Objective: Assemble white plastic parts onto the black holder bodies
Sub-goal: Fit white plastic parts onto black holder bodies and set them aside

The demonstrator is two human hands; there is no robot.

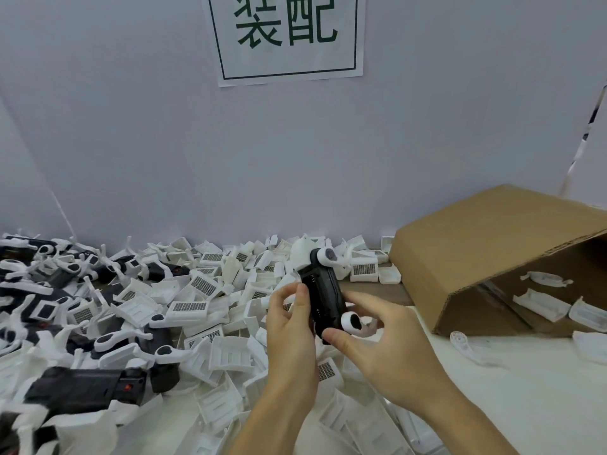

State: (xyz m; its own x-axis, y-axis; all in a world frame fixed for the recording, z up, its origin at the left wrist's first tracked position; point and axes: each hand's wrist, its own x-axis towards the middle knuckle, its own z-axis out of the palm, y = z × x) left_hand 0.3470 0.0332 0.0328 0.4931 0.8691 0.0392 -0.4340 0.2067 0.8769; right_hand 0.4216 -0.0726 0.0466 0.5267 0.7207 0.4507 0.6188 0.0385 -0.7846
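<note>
Black plastic holder body (323,297), oblong and ribbed, held upright above the middle of the pale desk (525,399), gripped from both sides. Left hand (290,326) curled round its left edge, thumb pressed along the side, fingers hidden behind. Right hand (377,339) wrapped round the lower end, thumb tip against the bottom, index finger across the right side. White round plastic part (351,322) with a dark centre seated at the body's lower right, just beside the right thumb; a second white round cap (328,255) at the top end.

Heaped across the desk's left half and along its far edge: loose white plastic parts (210,310), many with grey mesh panels, mixed with finished black-and-white holders (82,389) toward the left edge. Tipped on its side at the right edge: brown cardboard box (486,251), open mouth facing the near side, a few white pieces inside and just outside. On the grey wall behind, white paper sign (289,37) with green characters.
</note>
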